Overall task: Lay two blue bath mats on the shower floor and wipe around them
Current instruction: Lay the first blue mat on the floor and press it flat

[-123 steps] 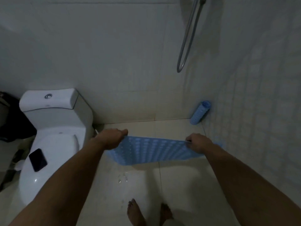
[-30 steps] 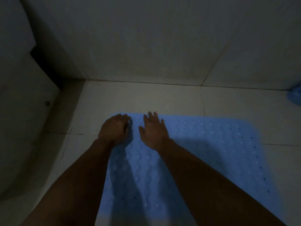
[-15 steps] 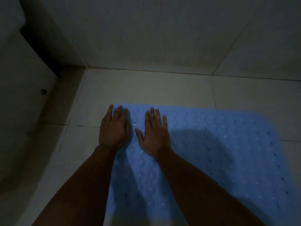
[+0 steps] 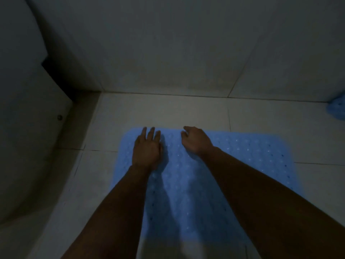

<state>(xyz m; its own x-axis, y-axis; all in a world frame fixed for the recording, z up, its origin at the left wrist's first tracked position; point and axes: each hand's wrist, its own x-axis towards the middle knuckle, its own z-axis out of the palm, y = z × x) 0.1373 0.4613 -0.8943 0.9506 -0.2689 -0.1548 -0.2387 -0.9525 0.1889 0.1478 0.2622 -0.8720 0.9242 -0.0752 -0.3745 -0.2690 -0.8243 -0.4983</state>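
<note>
A blue bath mat [image 4: 214, 174] lies flat on the tiled shower floor [image 4: 168, 111], left hand [image 4: 147, 148] pressing it with straight fingers. The right hand [image 4: 196, 140] hovers with fingers curled, holding nothing. A second blue mat [image 4: 337, 109] sits at the far right wall.

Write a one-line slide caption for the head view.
Left hand pressed flat on a blue bath mat on the tiled floor, right hand curled beside it.

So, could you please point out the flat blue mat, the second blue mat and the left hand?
flat blue mat [image 4: 242, 156]: head view, bare bumpy top, right of the hands.
second blue mat [image 4: 337, 109]: head view, visible end at right edge.
left hand [image 4: 147, 148]: head view, back of hand.
</note>
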